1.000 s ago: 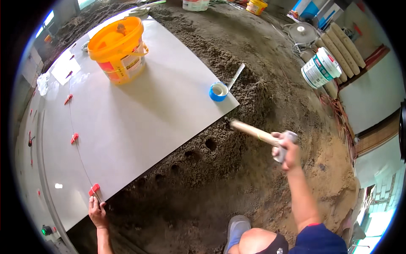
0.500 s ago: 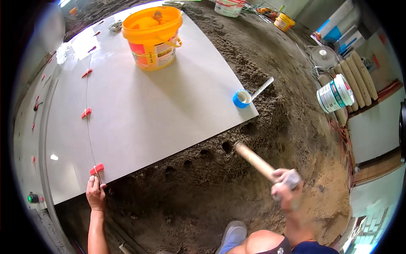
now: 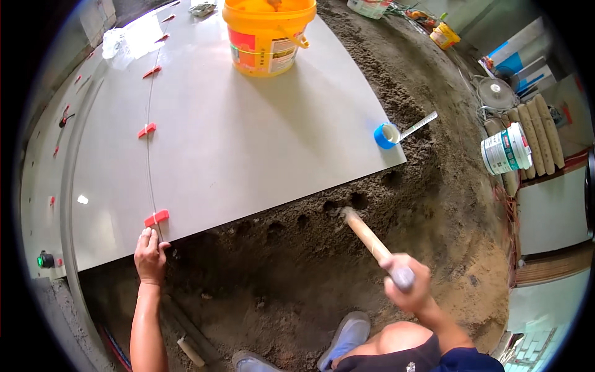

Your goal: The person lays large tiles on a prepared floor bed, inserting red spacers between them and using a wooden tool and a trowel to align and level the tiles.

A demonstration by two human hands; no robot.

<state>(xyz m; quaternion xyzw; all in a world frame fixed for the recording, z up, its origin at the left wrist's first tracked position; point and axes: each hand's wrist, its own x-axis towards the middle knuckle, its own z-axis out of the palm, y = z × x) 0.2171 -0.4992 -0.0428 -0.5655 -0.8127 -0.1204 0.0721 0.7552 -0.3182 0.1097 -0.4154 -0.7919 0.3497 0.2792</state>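
Observation:
My left hand (image 3: 150, 255) lies with fingers stretched at the front edge of a large pale grey tile (image 3: 248, 167), its fingertips against a red levelling wedge (image 3: 157, 217) on the joint line. My right hand (image 3: 410, 284) is wrapped round what looks like a wooden-handled mallet (image 3: 370, 237). Its grey end shows at my fist, mostly covered by fingers. The handle's far tip meets the dark, damp mortar (image 3: 322, 232) just in front of the tile, close to a row of several round holes. More red wedges (image 3: 147, 130) line the joint.
On the tile stand an orange bucket (image 3: 268, 46) and a blue tape roll (image 3: 385, 136), with a ruler-like strip (image 3: 418, 126) beside it. A white bucket (image 3: 505, 150) is at the right, before stacked tan slabs (image 3: 539, 133). A short rod (image 3: 191, 351) lies near my left forearm.
The view has shifted, so tile and buckets sit farther right and up. My right hand has lowered the mallet, and the handle's tip now touches the mortar. My left hand stays by the wedge.

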